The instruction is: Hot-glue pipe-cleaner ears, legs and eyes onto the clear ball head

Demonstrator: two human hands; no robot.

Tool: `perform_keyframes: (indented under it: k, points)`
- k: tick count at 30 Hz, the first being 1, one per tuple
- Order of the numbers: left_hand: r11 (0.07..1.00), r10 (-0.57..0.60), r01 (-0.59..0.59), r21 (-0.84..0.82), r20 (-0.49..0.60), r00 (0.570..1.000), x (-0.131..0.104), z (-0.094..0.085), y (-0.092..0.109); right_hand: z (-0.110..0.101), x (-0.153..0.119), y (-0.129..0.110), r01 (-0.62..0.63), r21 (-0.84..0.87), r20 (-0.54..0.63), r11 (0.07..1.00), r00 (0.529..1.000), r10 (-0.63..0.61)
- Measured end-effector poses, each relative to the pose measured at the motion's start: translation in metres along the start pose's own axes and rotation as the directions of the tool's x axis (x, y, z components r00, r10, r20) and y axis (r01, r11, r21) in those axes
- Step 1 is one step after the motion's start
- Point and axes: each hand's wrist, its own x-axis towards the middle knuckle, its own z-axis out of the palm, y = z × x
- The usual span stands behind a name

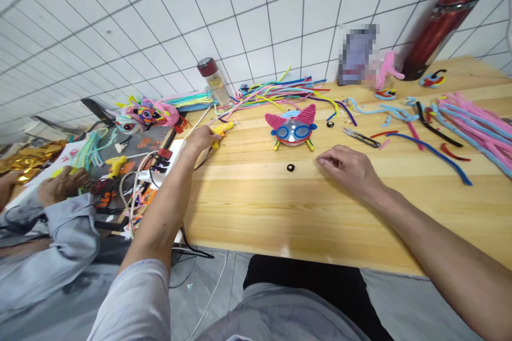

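Note:
My left hand (201,138) is closed on the back end of a yellow glue gun (224,129), whose nozzle points right over the wooden table. To its right stands a small craft figure (294,132) with pink pipe-cleaner ears, blue ring eyes and yellow feet; neither hand touches it. My right hand (348,166) rests on the tabletop just right of the figure, fingers curled together. Whatever those fingers may hold is hidden. Between the hands, nearer to me, lies a small black ring-shaped piece (290,168). Another small black coil (330,124) is beside the figure.
Thread snips (362,137) and loose pipe cleaners (428,152) lie to the right. A red thermos (444,26) and glass bottle (216,82) stand along the wall. At left are a white power strip (172,162) with cords and another person's hands (64,185).

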Motion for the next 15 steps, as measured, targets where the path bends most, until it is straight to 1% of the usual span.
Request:
perform_keyframes:
  k: [1,3,4,5,6,7,8,9,10,12,15]
  points:
    - [1.0,-0.008,0.008,0.004,-0.05,0.999,-0.004,0.001,0.003,0.0,0.0,0.0,-0.002,-0.004,-0.005,1.0,1.0,0.002]
    - [0.999,0.024,-0.027,-0.019,-0.155,0.988,-0.02,0.006,0.013,-0.001,0.001,0.001,-0.01,-0.017,-0.017,1.0,1.0,0.009]
    - [0.991,0.103,-0.12,-0.066,-0.215,0.971,-0.032,0.01,0.021,-0.002,0.001,0.002,-0.016,-0.025,-0.022,1.0,1.0,0.016]
    - [0.96,0.208,-0.244,-0.133,-0.24,0.948,-0.047,0.017,0.03,-0.004,0.001,0.003,-0.024,-0.032,-0.023,0.999,0.999,0.024]
    - [0.909,0.309,-0.359,-0.212,-0.233,0.922,-0.064,0.025,0.041,-0.005,0.002,0.004,-0.032,-0.038,-0.019,0.999,0.999,0.031]
    - [0.848,0.403,-0.446,-0.285,-0.199,0.894,-0.081,0.035,0.053,-0.007,0.002,0.005,-0.037,-0.04,-0.008,0.999,0.999,0.036]
    - [0.79,0.487,-0.506,-0.347,-0.147,0.861,-0.098,0.046,0.064,-0.008,0.001,0.005,-0.037,-0.039,0.011,0.999,0.999,0.038]
    - [0.745,0.558,-0.542,-0.389,-0.081,0.826,-0.114,0.058,0.075,-0.009,0.001,0.004,-0.035,-0.036,0.042,0.999,0.998,0.037]
    - [0.709,0.61,-0.571,-0.413,-0.046,0.791,-0.127,0.07,0.084,-0.01,0.0,0.003,-0.034,-0.033,0.083,0.999,0.996,0.037]
    - [0.654,0.686,-0.631,-0.417,-0.025,0.727,-0.144,0.094,0.097,-0.011,-0.002,-0.001,-0.04,-0.04,0.178,0.998,0.983,0.046]
    - [0.582,0.76,-0.738,-0.341,-0.094,0.643,-0.149,0.119,0.103,-0.011,-0.004,-0.006,-0.064,-0.077,0.284,0.995,0.955,0.083]
